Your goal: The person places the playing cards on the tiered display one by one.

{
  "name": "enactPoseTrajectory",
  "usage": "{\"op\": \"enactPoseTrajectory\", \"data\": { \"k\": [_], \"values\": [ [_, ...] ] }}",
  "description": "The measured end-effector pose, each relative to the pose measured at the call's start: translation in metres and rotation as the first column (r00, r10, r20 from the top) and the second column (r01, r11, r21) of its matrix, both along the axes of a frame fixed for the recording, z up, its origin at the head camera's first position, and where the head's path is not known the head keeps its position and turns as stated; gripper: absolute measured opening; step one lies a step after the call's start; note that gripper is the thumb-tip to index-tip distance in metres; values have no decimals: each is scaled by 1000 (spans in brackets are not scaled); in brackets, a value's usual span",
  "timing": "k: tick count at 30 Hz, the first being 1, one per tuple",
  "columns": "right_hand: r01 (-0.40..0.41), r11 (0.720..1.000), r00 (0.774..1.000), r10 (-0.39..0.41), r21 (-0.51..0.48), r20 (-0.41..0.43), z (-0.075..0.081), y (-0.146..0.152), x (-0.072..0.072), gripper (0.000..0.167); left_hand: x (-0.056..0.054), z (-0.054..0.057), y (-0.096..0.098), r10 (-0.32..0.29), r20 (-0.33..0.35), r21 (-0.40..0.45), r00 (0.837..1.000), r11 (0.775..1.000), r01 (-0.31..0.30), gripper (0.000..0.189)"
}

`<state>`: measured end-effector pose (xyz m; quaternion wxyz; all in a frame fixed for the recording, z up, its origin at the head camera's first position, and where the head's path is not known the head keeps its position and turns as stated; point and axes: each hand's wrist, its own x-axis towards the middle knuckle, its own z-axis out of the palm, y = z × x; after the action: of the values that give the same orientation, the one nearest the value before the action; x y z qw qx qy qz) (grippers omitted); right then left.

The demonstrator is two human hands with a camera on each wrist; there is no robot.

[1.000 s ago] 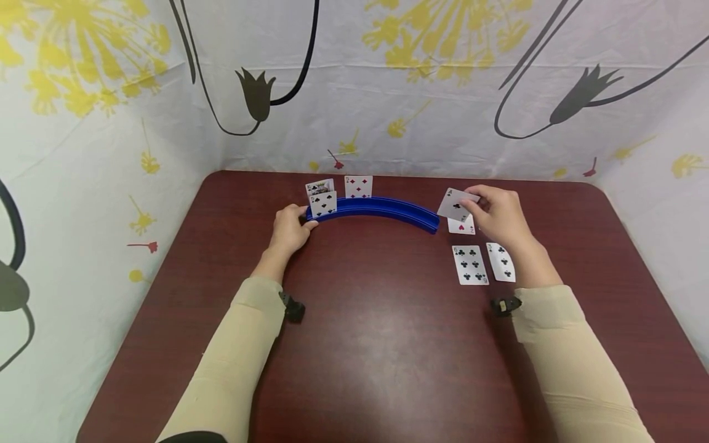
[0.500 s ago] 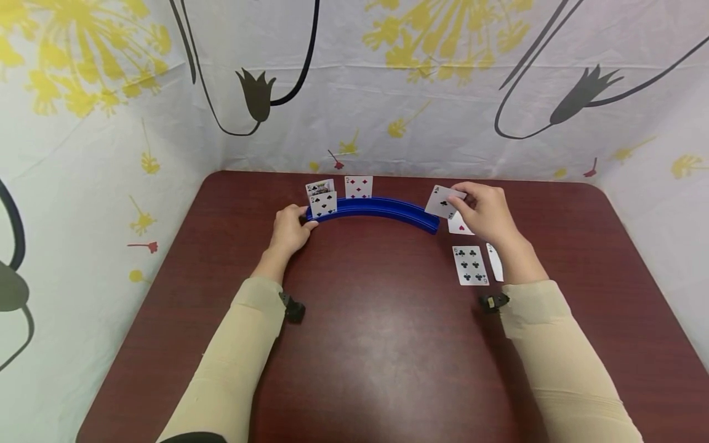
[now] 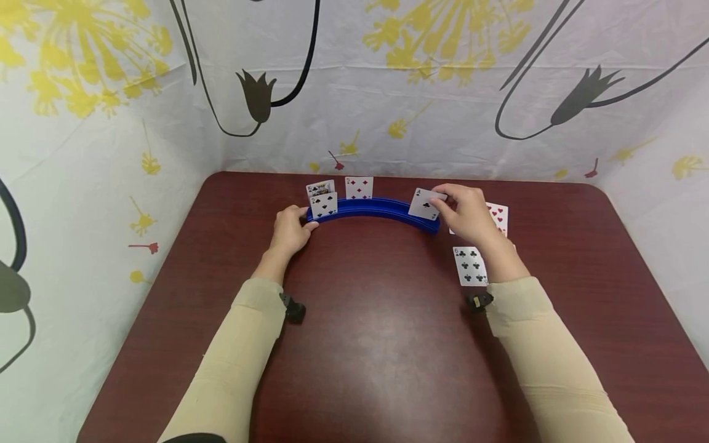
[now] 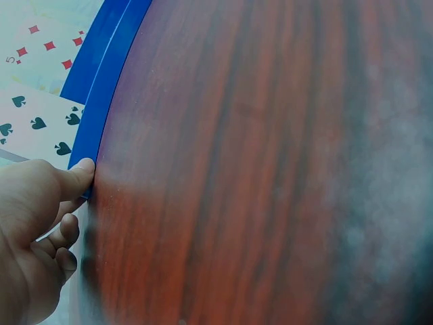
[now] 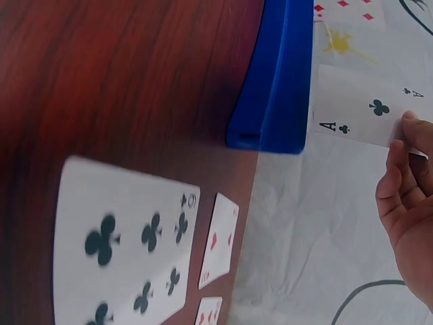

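My left hand (image 3: 289, 231) grips the left end of a curved blue card holder (image 3: 373, 208), its thumb on the front edge in the left wrist view. Toward the holder's right end, my right hand (image 3: 468, 212) pinches the ace of clubs (image 3: 425, 204) by its right side. In the right wrist view the ace (image 5: 369, 108) looks apart from the holder's groove. A spade card (image 3: 324, 205) stands at the holder's left end, in front of a king (image 3: 320, 186). The five of diamonds (image 3: 359, 187) stands upright a little to their right.
The six of clubs (image 3: 469, 266) lies face up on the dark wooden table (image 3: 376, 344), right of the holder. Behind it lie a hearts card (image 3: 500, 216) and another red card, partly hidden by my right hand. Patterned cloth (image 3: 332, 92) hangs behind the table.
My right hand has moved left with the ace of clubs, from beside the holder to over its right part. The hearts card behind it has come into view. My left hand stays put.
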<state>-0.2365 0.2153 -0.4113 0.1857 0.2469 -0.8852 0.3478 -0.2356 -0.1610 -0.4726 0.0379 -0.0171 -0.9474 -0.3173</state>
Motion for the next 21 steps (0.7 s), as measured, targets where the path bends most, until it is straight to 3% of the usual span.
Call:
{"op": "enactPoseTrajectory", "data": {
  "k": [21],
  "values": [
    [-64, 997, 998, 64, -37, 7, -5, -31, -6, 18, 1, 1, 0, 8, -7, 13, 1000, 1000, -8, 46]
  ]
}}
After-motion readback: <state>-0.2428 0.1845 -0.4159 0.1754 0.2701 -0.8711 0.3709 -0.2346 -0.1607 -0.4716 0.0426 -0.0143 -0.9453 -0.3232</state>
